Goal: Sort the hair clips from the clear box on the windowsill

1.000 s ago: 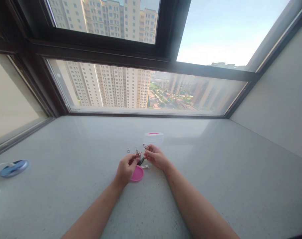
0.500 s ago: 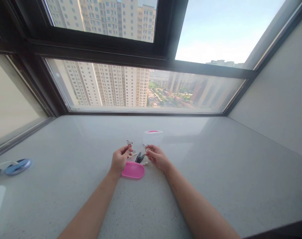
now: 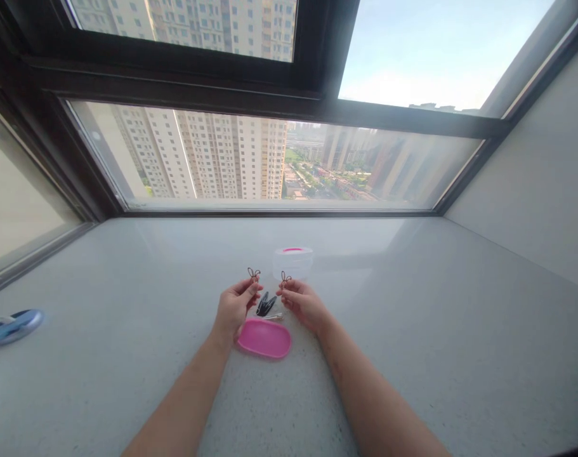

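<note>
My left hand [image 3: 235, 306] pinches a small brown looped wire clip [image 3: 254, 274] and holds it upright above the sill. My right hand [image 3: 302, 301] pinches a matching brown wire clip [image 3: 285, 277] at the same height, a short gap from the first. Between and below the hands lie dark hair clips [image 3: 266, 304] and a thin metal pin [image 3: 274, 316]. A pink oval lid [image 3: 264, 337] rests on the stone just in front of my left wrist. A clear round container [image 3: 293, 262] with a pink base stands behind the hands.
The pale stone window sill [image 3: 412, 330] runs wide to both sides. A blue round object [image 3: 13, 326] with a white cord lies at the far left edge. Dark window frames and glass close the back; a white wall rises on the right.
My left hand lifted its wire clip off the sill and brought it up level with the right hand's clip. The pink lid, earlier partly under my left hand, now lies uncovered.
</note>
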A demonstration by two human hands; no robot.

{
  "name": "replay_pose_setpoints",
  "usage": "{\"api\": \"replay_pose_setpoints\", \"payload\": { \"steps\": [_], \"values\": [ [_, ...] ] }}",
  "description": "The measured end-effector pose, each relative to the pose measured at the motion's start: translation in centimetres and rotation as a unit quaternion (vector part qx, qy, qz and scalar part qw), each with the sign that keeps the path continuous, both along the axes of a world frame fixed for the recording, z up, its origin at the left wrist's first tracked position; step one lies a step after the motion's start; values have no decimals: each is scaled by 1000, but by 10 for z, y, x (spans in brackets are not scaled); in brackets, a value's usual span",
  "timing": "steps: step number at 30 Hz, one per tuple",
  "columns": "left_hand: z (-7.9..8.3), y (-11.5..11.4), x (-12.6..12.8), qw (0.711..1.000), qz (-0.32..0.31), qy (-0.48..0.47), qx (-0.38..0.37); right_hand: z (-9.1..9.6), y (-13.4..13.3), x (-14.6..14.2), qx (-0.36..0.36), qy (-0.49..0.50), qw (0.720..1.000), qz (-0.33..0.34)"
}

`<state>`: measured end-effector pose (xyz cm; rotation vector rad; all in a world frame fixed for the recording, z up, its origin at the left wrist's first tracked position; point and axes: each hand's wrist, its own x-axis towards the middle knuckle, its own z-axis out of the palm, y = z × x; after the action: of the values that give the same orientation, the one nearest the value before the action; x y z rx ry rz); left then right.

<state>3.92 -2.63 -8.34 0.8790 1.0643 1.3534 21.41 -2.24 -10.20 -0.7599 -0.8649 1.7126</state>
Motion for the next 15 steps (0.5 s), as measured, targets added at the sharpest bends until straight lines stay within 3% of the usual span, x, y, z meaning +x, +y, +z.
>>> {"api": "replay_pose_setpoints", "payload": {
  "steps": [6,15],
  "values": [
    [-1,18,-15,998,-34,-37,-43,2,6,2,-44,5,999,24],
    [0,16,-14,996,-61,-25,-56,1,9,5,-57,14,995,86]
  ]
}}
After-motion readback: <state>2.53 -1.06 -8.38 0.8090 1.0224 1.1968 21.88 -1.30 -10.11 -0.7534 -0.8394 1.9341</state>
